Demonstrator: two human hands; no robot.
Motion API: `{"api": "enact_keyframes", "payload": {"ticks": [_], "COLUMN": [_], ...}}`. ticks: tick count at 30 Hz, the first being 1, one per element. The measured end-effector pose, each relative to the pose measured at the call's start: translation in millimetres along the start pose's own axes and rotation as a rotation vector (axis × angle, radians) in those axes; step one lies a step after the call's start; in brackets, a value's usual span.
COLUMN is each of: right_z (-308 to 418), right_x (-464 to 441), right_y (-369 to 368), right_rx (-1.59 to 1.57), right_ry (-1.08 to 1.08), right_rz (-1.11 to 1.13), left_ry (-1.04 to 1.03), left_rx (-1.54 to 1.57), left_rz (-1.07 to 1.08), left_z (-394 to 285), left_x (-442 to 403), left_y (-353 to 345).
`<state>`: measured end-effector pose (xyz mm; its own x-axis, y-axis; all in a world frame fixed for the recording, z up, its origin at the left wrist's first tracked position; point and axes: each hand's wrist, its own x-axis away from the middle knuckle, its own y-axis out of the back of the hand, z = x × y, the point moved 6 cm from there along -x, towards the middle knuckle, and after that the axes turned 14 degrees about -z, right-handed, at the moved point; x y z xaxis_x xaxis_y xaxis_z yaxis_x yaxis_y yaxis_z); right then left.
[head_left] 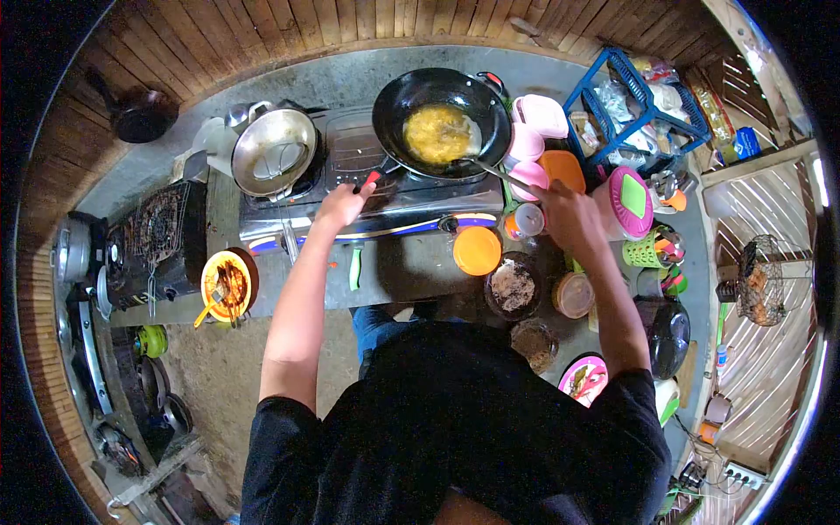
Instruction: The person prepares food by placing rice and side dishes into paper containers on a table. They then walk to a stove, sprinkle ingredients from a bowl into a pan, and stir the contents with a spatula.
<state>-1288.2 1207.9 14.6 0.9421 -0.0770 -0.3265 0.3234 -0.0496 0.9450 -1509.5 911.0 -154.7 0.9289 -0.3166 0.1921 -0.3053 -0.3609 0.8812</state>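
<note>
While left hand (pixel 340 208) is clasping the eight-o'clock handle (pixel 372 178), apt hold for likely heavy wok (pixel 395 98), right hand (pixel 573 219) is tightly gripping utensil (pixel 500 172), probably stiff, four o'clock.

Wok (pixel 396 105): black, glossy, round, open side up, ahead of and between both hands; long handle with red grip held in left hand (pixel 341 207), small red-trimmed handle on far side, toward right.
Food (pixel 436 133): golden yellow, frothy-looking, pooled in wok, beyond left hand; paler patch on side nearer right hand (pixel 573 214).
Utensil (pixel 501 173): long, thin, dark, held slanting in right hand, far end inside wok beside food; end shape unclear.
</note>
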Motion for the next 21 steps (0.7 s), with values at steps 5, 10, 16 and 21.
{"api": "enact_keyframes", "payload": {"ticks": [5, 10, 16, 21], "right_z": [0, -40, -61, -65], "right_x": [-17, -39, -39, -31], "right_y": [-49, -60, -85, -137], "right_rx": [0.012, 0.093, 0.088, -0.274], "right_ry": [0.148, -0.014, 0.003, 0.159], "right_rz": [-0.285, -0.245, -0.263, -0.184], "left_ry": [-0.009, 0.049, 0.058, 0.072], "left_rx": [0.029, 0.043, 0.029, 0.032], "left_rz": [-0.007, -0.014, 0.000, 0.005], "left_z": [8, 2, -2, 0], "left_x": [-8, 0, 4, 2], "left_y": [-8, 3, 6, 4]}}
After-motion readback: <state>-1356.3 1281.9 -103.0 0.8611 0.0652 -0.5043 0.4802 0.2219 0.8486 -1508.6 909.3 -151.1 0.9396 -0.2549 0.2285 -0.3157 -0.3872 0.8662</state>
